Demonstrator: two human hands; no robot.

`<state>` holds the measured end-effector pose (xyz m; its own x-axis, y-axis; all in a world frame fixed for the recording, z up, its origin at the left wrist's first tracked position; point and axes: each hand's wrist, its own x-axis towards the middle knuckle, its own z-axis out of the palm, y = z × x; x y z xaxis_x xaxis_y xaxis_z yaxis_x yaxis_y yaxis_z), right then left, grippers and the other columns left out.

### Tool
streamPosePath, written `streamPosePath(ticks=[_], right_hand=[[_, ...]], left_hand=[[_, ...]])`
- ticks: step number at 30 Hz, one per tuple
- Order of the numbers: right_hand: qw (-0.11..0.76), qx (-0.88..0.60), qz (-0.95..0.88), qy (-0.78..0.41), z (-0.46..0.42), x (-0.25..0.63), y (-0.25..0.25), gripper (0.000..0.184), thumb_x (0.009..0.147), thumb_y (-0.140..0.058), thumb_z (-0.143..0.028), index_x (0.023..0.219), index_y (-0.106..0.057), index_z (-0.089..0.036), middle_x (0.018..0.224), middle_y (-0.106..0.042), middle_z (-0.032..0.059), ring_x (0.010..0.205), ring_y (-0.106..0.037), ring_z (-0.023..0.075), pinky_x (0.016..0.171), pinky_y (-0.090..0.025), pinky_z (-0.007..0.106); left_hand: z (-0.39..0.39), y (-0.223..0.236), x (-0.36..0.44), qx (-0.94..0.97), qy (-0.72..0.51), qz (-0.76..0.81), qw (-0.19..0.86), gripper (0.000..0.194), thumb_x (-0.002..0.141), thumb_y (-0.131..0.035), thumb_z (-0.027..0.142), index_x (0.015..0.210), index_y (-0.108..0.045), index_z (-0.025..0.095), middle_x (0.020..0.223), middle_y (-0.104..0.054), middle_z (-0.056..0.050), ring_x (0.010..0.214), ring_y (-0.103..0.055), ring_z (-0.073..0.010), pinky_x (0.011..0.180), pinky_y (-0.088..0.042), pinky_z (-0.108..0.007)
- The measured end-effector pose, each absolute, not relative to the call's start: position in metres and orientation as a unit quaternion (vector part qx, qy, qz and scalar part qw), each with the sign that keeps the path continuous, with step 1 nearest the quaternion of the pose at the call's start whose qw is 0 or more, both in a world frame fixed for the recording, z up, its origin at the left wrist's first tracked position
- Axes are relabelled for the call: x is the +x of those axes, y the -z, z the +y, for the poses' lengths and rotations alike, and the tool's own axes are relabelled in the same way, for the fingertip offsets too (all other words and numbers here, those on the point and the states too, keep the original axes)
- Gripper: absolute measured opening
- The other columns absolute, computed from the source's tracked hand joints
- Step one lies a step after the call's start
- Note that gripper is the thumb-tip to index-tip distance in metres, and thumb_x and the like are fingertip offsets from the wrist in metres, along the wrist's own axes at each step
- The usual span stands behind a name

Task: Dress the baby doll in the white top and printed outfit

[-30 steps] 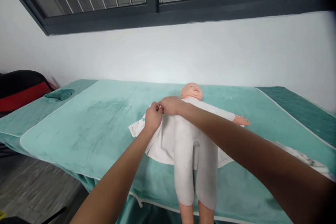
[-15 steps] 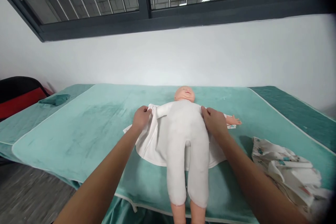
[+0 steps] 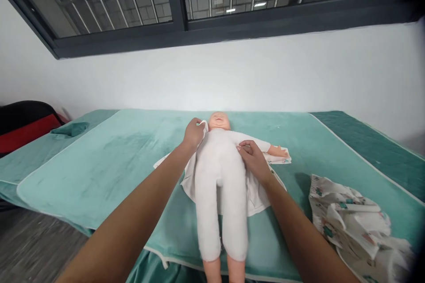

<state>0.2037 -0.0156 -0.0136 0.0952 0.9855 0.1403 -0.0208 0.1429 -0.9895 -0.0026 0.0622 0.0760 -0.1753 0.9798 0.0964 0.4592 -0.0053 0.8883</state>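
A baby doll (image 3: 219,172) with a white cloth body lies on its back on an open white garment (image 3: 257,194), head toward the wall, on a teal blanket (image 3: 126,159). My left hand (image 3: 194,134) is closed on the garment's edge at the doll's left-side shoulder, close to the head. My right hand (image 3: 254,159) rests on the doll's chest under its outstretched arm, fingers curled against the cloth. The doll's bare lower legs hang past the bed's near edge.
A crumpled patterned cloth (image 3: 352,225) lies on the blanket at the right. A small dark teal cloth (image 3: 70,129) sits at the far left, beside a black and red seat (image 3: 23,124). A white wall with a dark window frame runs behind the bed.
My left hand has gone from the garment's side edge up to the shoulder by the head. My right hand has shifted from the doll's far side onto its chest. The view moved slightly left.
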Motion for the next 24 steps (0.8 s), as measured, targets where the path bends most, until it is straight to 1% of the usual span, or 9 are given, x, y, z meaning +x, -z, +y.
streamPosePath(ticks=[3, 5, 9, 12, 14, 16, 18, 20, 24], right_hand=[[0.549, -0.438, -0.535, -0.470, -0.018, 0.201, 0.015, 0.036, 0.081, -0.066, -0.054, 0.097, -0.051, -0.026, 0.072, -0.060, -0.0053, 0.065, -0.049, 0.0139, 0.062, -0.035, 0.026], [0.548, -0.438, -0.537, -0.468, -0.018, 0.201, 0.016, 0.033, 0.082, -0.065, -0.053, 0.096, -0.051, -0.026, 0.074, -0.060, -0.0051, 0.066, -0.048, 0.0141, 0.064, -0.035, 0.027], [0.550, -0.445, -0.538, -0.459, -0.018, 0.201, 0.019, 0.033, 0.083, -0.064, -0.053, 0.096, -0.051, -0.026, 0.072, -0.057, -0.0054, 0.066, -0.047, 0.0150, 0.065, -0.034, 0.027], [0.549, -0.442, -0.544, -0.455, -0.018, 0.202, 0.021, 0.032, 0.084, -0.063, -0.053, 0.097, -0.050, -0.026, 0.072, -0.056, -0.0052, 0.066, -0.047, 0.0152, 0.065, -0.034, 0.028], [0.548, -0.443, -0.548, -0.450, -0.019, 0.202, 0.021, 0.032, 0.085, -0.062, -0.053, 0.097, -0.051, -0.026, 0.071, -0.055, -0.0052, 0.067, -0.046, 0.0151, 0.065, -0.034, 0.028], [0.546, -0.449, -0.552, -0.442, -0.020, 0.202, 0.020, 0.031, 0.086, -0.062, -0.052, 0.098, -0.051, -0.026, 0.071, -0.054, -0.0052, 0.068, -0.046, 0.0150, 0.067, -0.035, 0.028], [0.543, -0.456, -0.555, -0.434, -0.021, 0.202, 0.019, 0.030, 0.086, -0.061, -0.051, 0.099, -0.052, -0.025, 0.073, -0.055, -0.0050, 0.070, -0.047, 0.0149, 0.069, -0.035, 0.028], [0.539, -0.463, -0.556, -0.430, -0.022, 0.203, 0.018, 0.030, 0.087, -0.060, -0.051, 0.100, -0.052, -0.025, 0.074, -0.056, -0.0048, 0.071, -0.048, 0.0150, 0.069, -0.035, 0.028], [0.533, -0.475, -0.564, -0.415, -0.024, 0.203, 0.018, 0.030, 0.088, -0.059, -0.052, 0.101, -0.053, -0.025, 0.075, -0.058, -0.0044, 0.070, -0.049, 0.0152, 0.069, -0.036, 0.028]], left_hand=[[0.059, -0.089, 0.001, 0.596, -0.417, 0.615, 0.304, 0.014, 0.081, -0.058, 0.035, 0.079, -0.057, 0.022, 0.059, -0.051, 0.004, 0.052, -0.041, -0.0117, 0.055, -0.030, -0.026], [0.054, -0.098, -0.001, 0.632, -0.385, 0.615, 0.273, 0.015, 0.078, -0.063, 0.035, 0.072, -0.058, 0.022, 0.059, -0.053, 0.003, 0.054, -0.043, -0.0128, 0.056, -0.031, -0.027], [0.035, -0.120, -0.003, 0.681, -0.274, 0.630, 0.253, 0.010, 0.065, -0.073, 0.023, 0.067, -0.064, 0.021, 0.059, -0.059, -0.001, 0.061, -0.053, -0.0185, 0.061, -0.035, -0.030], [0.016, -0.139, 0.001, 0.689, -0.220, 0.603, 0.336, 0.012, 0.062, -0.076, 0.020, 0.071, -0.070, 0.018, 0.067, -0.066, -0.005, 0.059, -0.058, -0.0204, 0.059, -0.040, -0.032], [0.005, -0.151, 0.000, 0.687, -0.220, 0.557, 0.412, 0.019, 0.067, -0.074, 0.026, 0.083, -0.072, 0.017, 0.075, -0.070, -0.007, 0.058, -0.062, -0.0206, 0.056, -0.042, -0.032], [-0.002, -0.156, -0.006, 0.684, -0.255, 0.521, 0.442, 0.024, 0.074, -0.069, 0.032, 0.095, -0.070, 0.019, 0.084, -0.071, -0.007, 0.064, -0.065, -0.0201, 0.056, -0.044, -0.030], [-0.004, -0.151, -0.021, 0.678, -0.300, 0.530, 0.413, 0.024, 0.079, -0.064, 0.036, 0.097, -0.067, 0.020, 0.089, -0.071, -0.006, 0.070, -0.065, -0.0186, 0.059, -0.046, -0.029], [-0.007, -0.134, -0.039, 0.665, -0.311, 0.562, 0.380, 0.025, 0.081, -0.063, 0.042, 0.091, -0.065, 0.020, 0.087, -0.070, -0.005, 0.071, -0.063, -0.0176, 0.060, -0.045, -0.029], [-0.037, -0.087, -0.068, 0.684, -0.273, 0.598, 0.317, 0.036, 0.082, -0.059, 0.055, 0.071, -0.060, 0.021, 0.071, -0.062, -0.001, 0.065, -0.054, -0.0163, 0.057, -0.038, -0.028]])
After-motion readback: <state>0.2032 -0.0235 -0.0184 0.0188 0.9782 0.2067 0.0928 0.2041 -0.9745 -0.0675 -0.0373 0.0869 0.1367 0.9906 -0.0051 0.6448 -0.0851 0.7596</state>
